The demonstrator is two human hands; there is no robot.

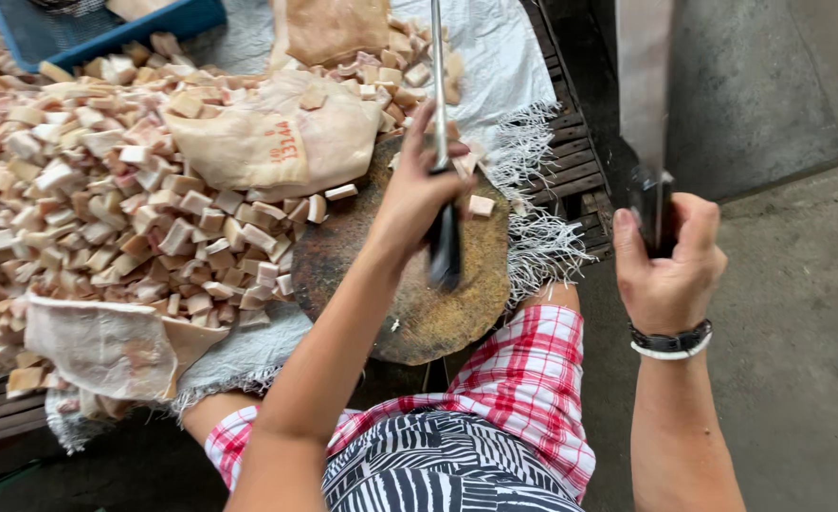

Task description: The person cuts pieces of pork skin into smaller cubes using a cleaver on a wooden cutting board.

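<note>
The left hand (417, 194) is closed around the dark handle of a sharpening rod (438, 85), whose thin metal shaft runs up toward twelve o'clock out of the picture. The right hand (667, 261), out at three o'clock, is clenched in a full fist on the black handle of a broad cleaver (645, 85), blade raised upright and apart from the rod. So each grip is tight on one tool: one rod, one cleaver.

Just beneath the left hand lies a round wooden chopping block (409, 303), worn and dark. Only a few cut cubes (481, 206) rest on it, near its upper rim; its middle is bare. By the look of it no cutting is in hand on the block right now.

From nine to eleven o'clock spreads a very large heap of small pale cubes (106, 190), too many to count, which suggests much of the chopping is already done. Uncut pieces remain: three large slabs of skin-covered meat show, one (277, 137) on the heap by the block, one (334, 28) at twelve o'clock, one (106, 346) at eight o'clock.

All this lies on a white woven sack (504, 66) with a frayed edge, spread on a slatted desk (571, 161). One blue crate (106, 28) stands at eleven o'clock. Concrete floor (798, 313) fills the right side.
</note>
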